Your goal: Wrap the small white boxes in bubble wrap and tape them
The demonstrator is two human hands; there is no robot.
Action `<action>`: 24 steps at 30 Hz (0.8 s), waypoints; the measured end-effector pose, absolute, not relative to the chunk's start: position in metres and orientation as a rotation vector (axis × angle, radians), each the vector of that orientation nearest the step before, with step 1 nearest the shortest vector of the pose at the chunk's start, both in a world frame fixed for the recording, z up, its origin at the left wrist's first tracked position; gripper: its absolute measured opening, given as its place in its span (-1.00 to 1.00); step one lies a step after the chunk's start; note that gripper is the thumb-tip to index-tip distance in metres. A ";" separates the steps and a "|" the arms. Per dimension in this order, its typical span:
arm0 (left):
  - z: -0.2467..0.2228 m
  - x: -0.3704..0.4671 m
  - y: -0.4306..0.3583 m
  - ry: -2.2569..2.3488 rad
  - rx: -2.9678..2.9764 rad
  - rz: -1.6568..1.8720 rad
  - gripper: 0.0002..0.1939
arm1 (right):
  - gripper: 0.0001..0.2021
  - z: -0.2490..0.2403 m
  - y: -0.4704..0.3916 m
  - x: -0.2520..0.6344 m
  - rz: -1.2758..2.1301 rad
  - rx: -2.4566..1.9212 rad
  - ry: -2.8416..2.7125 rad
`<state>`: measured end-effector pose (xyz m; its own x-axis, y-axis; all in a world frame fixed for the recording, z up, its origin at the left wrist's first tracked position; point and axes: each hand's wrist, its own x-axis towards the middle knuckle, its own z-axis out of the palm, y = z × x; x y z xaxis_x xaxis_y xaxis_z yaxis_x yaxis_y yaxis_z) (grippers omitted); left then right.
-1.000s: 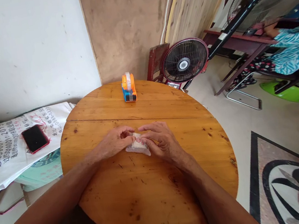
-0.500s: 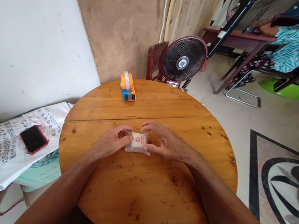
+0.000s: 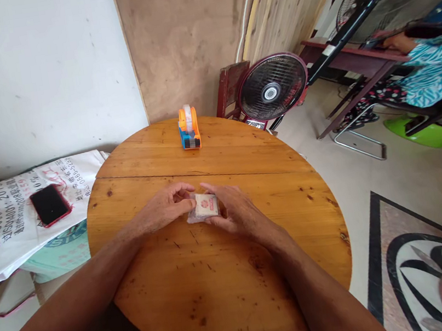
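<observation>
On the round wooden table (image 3: 239, 290) lies a small whitish packet with red print (image 3: 206, 205), loosely covered in clear plastic film. My left hand (image 3: 169, 206) pinches its left end between thumb and fingers. Around the right end curls my right hand (image 3: 233, 208), its thumb at the near edge and fingers at the far edge. The film sticks out a little at the near left corner. Part of the packet's right side is hidden by my right hand.
An orange and blue tape dispenser (image 3: 189, 128) stands at the table's far edge. To the left, a phone (image 3: 50, 205) lies on a white printed sack (image 3: 5, 220). Beyond the table are a fan (image 3: 271, 89) and a seated person in a patterned sleeve (image 3: 439, 66).
My right hand has moved left and closed in around the packet's right end. The packet and film have turned slightly. My left hand has stayed nearly in place.
</observation>
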<state>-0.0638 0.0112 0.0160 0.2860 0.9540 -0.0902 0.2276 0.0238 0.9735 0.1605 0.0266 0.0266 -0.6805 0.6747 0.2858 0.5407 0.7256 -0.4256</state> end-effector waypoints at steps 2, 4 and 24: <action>0.018 -0.063 0.010 1.200 1.427 0.853 -0.53 | -0.31 0.027 0.028 0.161 0.426 -0.937 -2.492; 0.019 -0.062 0.009 1.205 1.409 0.856 -0.51 | -0.32 0.028 0.028 0.162 0.435 -0.967 -2.496; 0.032 -0.057 0.004 1.226 1.477 0.747 -0.41 | -0.89 0.030 0.028 0.155 0.110 -0.813 -2.281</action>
<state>-0.0570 0.0043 0.0324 0.2858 0.9475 -0.1431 0.3069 0.0509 0.9504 0.1551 0.0284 0.0301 -0.5558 0.5835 0.5922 0.5237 0.7990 -0.2957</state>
